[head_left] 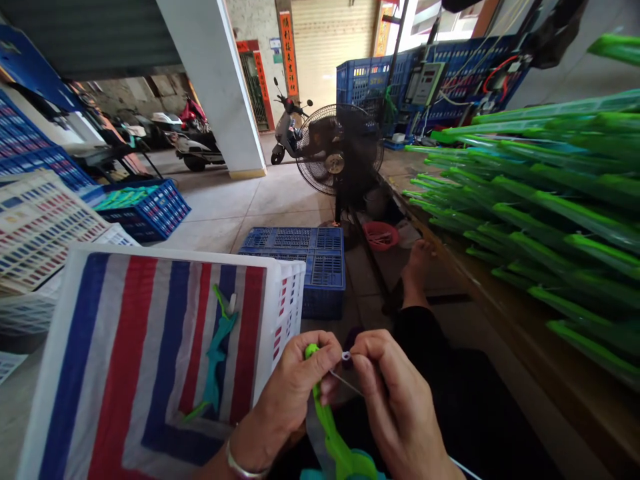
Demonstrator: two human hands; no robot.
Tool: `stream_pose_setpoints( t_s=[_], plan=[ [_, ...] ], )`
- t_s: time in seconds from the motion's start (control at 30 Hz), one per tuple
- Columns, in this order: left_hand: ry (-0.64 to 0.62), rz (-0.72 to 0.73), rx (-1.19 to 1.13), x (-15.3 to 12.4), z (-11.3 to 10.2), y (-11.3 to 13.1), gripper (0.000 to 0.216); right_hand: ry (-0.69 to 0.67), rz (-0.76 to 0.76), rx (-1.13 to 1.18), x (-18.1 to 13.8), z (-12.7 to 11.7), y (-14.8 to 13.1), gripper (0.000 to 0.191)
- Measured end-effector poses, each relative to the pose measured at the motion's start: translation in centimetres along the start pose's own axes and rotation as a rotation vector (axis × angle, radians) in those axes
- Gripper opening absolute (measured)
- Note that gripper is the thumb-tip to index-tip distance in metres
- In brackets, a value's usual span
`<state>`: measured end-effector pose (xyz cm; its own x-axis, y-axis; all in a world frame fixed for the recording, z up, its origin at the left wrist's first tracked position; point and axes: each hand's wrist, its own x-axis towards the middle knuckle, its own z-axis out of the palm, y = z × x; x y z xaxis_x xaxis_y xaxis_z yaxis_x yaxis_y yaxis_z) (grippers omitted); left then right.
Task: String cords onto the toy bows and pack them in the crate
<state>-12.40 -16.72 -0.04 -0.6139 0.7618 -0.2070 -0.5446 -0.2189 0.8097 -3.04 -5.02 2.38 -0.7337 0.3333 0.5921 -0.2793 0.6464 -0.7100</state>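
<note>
My left hand (295,383) is closed around the top of a bright green plastic piece (333,437) that runs down toward my lap. My right hand (395,393) pinches a thin white tie or string (345,380) right at the green piece's tip, its small white end showing between my fingers. Both hands meet above my dark-clothed lap. To the left, a teal plastic piece (217,360) lies inside a white crate (287,293) lined with red, white and blue striped sheet.
Bundles of green plastic rods (540,200) lie stacked on a bench at right. A blue crate (310,260) sits on the floor ahead, with a standing fan (340,150), a red basket (380,235) and scooters beyond. More crates stand at left. My bare foot (417,270) rests ahead.
</note>
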Motion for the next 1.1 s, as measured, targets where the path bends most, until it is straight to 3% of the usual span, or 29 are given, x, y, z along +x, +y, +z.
stream_pose_setpoints(
  t_s=[0.03, 0.13, 0.33, 0.73, 1.1],
  plan=[
    [-0.003, -0.002, -0.015, 0.0, 0.0, 0.0, 0.042, -0.008, -0.004, -0.006, 0.0, 0.0, 0.1, 0.006],
    [-0.012, -0.008, -0.057, 0.0, 0.1, -0.1, 0.043, -0.024, -0.039, -0.039, -0.1, 0.0, 0.3, 0.018],
    [-0.028, 0.012, -0.012, -0.1, 0.0, -0.1, 0.042, -0.074, -0.032, -0.004, 0.2, -0.1, 0.1, 0.012],
    [-0.084, 0.071, 0.142, 0.0, -0.7, -0.3, 0.036, -0.200, -0.084, -0.244, -0.2, -3.6, -0.1, 0.018],
    [-0.041, 0.068, 0.261, -0.1, -0.6, -1.2, 0.041, -0.151, 0.060, -0.010, -0.8, -3.1, 0.2, 0.017]
  ],
)
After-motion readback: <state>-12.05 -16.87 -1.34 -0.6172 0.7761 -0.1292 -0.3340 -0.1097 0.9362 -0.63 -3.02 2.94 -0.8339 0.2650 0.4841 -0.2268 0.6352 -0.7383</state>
